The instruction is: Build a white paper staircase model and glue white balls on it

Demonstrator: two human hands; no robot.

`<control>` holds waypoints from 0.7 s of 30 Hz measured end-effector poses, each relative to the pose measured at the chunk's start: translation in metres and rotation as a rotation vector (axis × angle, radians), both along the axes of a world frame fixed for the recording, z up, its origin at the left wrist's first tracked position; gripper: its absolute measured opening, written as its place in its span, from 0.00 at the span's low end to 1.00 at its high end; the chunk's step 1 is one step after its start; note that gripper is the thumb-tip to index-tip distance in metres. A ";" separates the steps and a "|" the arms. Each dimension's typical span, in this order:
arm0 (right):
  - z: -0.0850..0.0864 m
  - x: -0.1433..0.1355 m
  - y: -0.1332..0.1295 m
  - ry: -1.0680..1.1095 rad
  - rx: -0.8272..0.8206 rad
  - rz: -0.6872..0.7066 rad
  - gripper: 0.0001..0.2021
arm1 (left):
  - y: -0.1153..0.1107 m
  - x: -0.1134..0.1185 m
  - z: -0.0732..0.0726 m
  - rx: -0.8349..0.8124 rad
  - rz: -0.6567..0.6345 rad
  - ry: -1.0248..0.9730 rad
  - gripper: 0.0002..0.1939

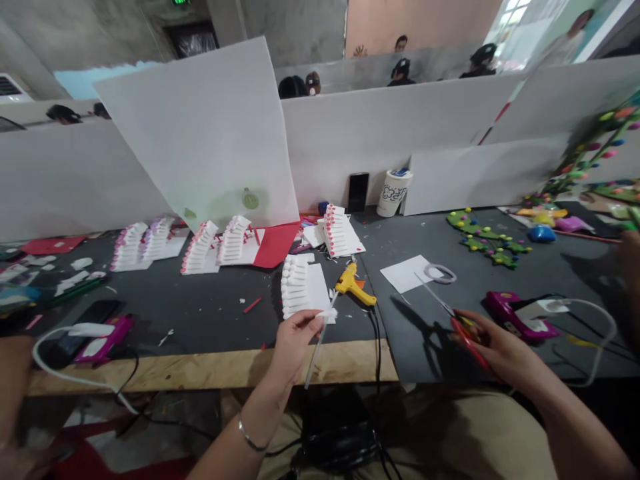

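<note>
My left hand (300, 333) pinches a small white piece (327, 313), perhaps paper, over the table's near edge. A thin translucent stick (315, 360) runs down past its fingertips; whether the fingers hold it I cannot tell. Just beyond is a white card (317, 290) with a row of white rolled pieces (295, 287) along its left side. A yellow glue gun (356, 285) lies right of that card. In my right hand (493, 343) are red-handled scissors (470, 340), their blades pointing away toward a white sheet (407, 273) and a tape ring (440, 273).
Several cards with pink-tipped white rolls (200, 248) stand at the left, before a tall white board (210, 133). Purple power strips (520, 317) with cables sit on both sides. A paper cup (394, 193) and phone (358, 192) stand at the back. Other people's arms show at both edges.
</note>
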State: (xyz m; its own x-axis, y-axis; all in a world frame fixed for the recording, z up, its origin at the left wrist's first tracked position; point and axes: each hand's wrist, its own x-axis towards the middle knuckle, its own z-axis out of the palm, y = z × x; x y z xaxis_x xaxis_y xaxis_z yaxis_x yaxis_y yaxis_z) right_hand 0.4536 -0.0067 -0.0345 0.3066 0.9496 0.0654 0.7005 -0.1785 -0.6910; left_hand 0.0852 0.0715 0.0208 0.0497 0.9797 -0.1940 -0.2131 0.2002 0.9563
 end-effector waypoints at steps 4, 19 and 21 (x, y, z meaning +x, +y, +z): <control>0.019 -0.029 -0.015 0.330 0.003 0.033 0.34 | 0.002 0.004 0.008 -0.024 0.003 -0.105 0.14; 0.025 -0.095 0.001 -0.067 0.084 -0.045 0.22 | -0.008 0.013 0.034 -0.093 -0.041 -0.265 0.17; 0.014 -0.072 0.025 -0.181 0.062 -0.061 0.23 | -0.008 0.005 0.029 -0.043 -0.059 -0.165 0.15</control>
